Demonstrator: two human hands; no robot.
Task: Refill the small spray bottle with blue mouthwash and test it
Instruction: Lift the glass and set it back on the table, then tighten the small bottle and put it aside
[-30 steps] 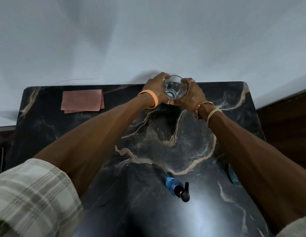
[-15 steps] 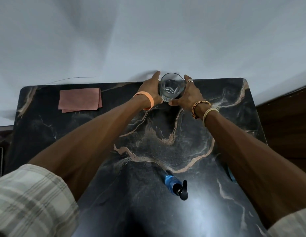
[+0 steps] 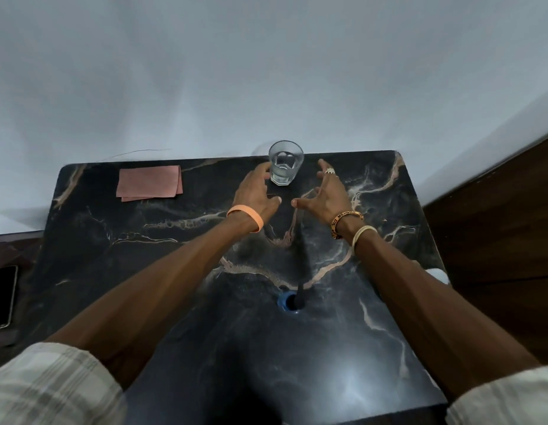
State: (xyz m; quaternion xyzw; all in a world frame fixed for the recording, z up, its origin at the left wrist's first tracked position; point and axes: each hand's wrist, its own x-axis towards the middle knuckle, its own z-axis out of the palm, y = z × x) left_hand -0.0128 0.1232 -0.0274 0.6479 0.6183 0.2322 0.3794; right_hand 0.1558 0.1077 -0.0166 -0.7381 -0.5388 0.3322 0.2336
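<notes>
A clear drinking glass (image 3: pixel 285 167) stands upright at the far edge of the black marble table (image 3: pixel 144 256), with a little clear liquid in it. My left hand (image 3: pixel 256 191) is just left of the glass, fingers spread, fingertips near or brushing its side. My right hand (image 3: pixel 325 191) hovers open to the right of the glass, apart from it. The small blue spray bottle (image 3: pixel 289 302) with a black pump top stands upright in the middle of the table, seen from above, between my forearms.
A folded pink cloth (image 3: pixel 150 184) lies at the far left of the table. A dark phone (image 3: pixel 1 296) rests off the left edge. A white object (image 3: pixel 438 274) peeks out behind my right forearm. A white wall is behind, wood panelling at right.
Both hands held the glass at the far edge, set it down and let go. They have opened and drawn back towards me. The view has shifted, so the spray bottle now appears from above.
</notes>
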